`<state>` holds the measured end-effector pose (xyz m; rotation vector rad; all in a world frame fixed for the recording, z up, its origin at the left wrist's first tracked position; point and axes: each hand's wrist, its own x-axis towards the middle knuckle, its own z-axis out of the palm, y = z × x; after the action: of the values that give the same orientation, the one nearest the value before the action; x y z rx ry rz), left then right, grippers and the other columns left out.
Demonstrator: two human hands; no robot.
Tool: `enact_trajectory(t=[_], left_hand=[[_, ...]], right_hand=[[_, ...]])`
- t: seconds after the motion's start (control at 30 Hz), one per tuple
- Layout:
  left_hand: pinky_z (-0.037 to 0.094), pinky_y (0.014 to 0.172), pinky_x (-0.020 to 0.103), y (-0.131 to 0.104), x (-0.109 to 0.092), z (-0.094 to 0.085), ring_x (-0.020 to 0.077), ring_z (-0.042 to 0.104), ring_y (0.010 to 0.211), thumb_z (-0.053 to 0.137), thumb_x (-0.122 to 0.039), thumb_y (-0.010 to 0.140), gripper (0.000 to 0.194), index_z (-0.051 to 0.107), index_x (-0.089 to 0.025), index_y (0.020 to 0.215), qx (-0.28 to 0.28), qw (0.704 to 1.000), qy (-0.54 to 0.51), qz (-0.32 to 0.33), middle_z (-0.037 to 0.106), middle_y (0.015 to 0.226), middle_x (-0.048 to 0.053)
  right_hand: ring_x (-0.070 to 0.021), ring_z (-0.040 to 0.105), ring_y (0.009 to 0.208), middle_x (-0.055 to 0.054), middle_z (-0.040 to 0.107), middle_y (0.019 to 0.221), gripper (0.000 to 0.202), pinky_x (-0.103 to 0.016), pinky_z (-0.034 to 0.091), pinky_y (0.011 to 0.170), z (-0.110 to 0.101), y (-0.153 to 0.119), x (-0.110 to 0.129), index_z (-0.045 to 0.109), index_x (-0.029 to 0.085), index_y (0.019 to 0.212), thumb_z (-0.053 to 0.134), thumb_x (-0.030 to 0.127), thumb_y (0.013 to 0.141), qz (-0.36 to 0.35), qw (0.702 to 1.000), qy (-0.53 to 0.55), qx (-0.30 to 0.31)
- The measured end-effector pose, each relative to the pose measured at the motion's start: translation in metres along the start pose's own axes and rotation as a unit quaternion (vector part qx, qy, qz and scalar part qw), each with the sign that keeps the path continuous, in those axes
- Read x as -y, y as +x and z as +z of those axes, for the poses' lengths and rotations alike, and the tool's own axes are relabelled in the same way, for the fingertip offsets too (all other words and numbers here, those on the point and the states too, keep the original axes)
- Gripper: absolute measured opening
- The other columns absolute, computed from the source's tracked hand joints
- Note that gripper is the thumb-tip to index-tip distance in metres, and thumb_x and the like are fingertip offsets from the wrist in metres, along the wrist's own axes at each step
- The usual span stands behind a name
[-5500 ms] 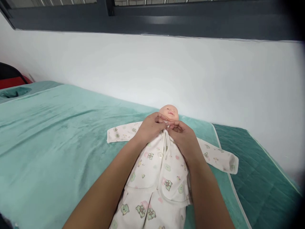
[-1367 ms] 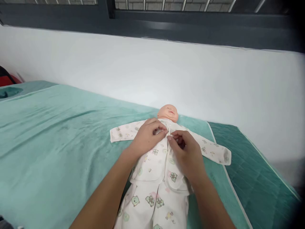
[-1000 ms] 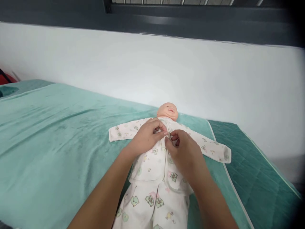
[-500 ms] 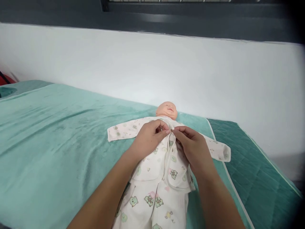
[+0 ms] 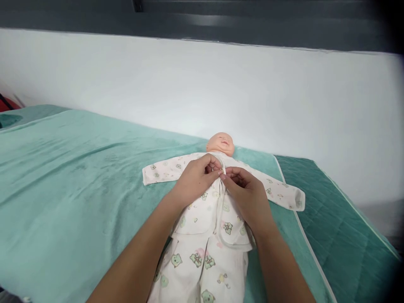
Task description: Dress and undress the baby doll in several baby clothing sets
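A baby doll (image 5: 220, 144) lies on its back, dressed in a white printed jacket (image 5: 197, 216) and matching trousers (image 5: 189, 263). My left hand (image 5: 200, 174) pinches one front edge of the jacket high on the chest. Right beside it, my right hand (image 5: 246, 189) pinches the other front edge, and the fingertips of both hands meet at the front opening. Whether a button or snap sits between the fingers is hidden. Below my hands the two jacket fronts hang apart a little. Both sleeves stretch out sideways.
Under the doll spreads a light green blanket (image 5: 69, 181) with a white-edged border. A darker green quilted cover (image 5: 341, 219) lies at the right. Behind stands a white wall (image 5: 158, 84) below a dark grey beam (image 5: 221, 27). Something red (image 5: 11, 104) shows at the far left.
My right hand has shifted left, closer to my left hand, bringing its jacket edge along. My left hand has moved slightly up and left, still pinching.
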<state>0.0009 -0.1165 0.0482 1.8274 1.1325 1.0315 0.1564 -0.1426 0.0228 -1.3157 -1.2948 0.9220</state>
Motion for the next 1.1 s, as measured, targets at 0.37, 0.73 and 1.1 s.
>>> enact_trajectory(t=[0.37,0.73,1.1], left_hand=[[0.042,0.062,0.025,-0.001,0.000,-0.002,0.0125,0.055,0.071,0.050,-0.029,0.090,0.014,0.062,-0.023,0.095,0.028,1.000,0.008,0.006,0.064,0.083,-0.001],[0.044,0.062,0.025,0.002,0.005,0.004,0.0121,0.054,0.070,0.056,-0.031,0.085,0.016,0.063,-0.023,0.097,-0.002,1.000,-0.018,-0.016,0.063,0.082,-0.001],[0.042,0.064,0.024,0.001,0.007,0.003,0.0114,0.051,0.070,0.057,-0.025,0.082,0.016,0.063,-0.024,0.097,-0.014,1.000,-0.019,-0.013,0.060,0.081,-0.002]], right_hand=[[-0.0129,0.049,0.061,0.004,0.059,0.073,0.018,-0.026,0.041,0.058,0.006,-0.001,0.004,0.060,0.025,0.094,0.062,0.039,0.083,-0.055,0.988,-0.141,-0.005],[-0.0127,0.048,0.056,0.007,0.056,0.068,0.023,-0.025,0.038,0.055,0.010,-0.003,0.004,0.058,0.027,0.103,0.061,0.035,0.081,-0.065,0.984,-0.165,-0.005],[-0.0111,0.042,0.061,0.006,0.051,0.067,0.016,-0.024,0.036,0.060,0.002,0.002,-0.001,0.066,0.023,0.090,0.065,0.038,0.084,-0.031,0.999,-0.028,-0.018]])
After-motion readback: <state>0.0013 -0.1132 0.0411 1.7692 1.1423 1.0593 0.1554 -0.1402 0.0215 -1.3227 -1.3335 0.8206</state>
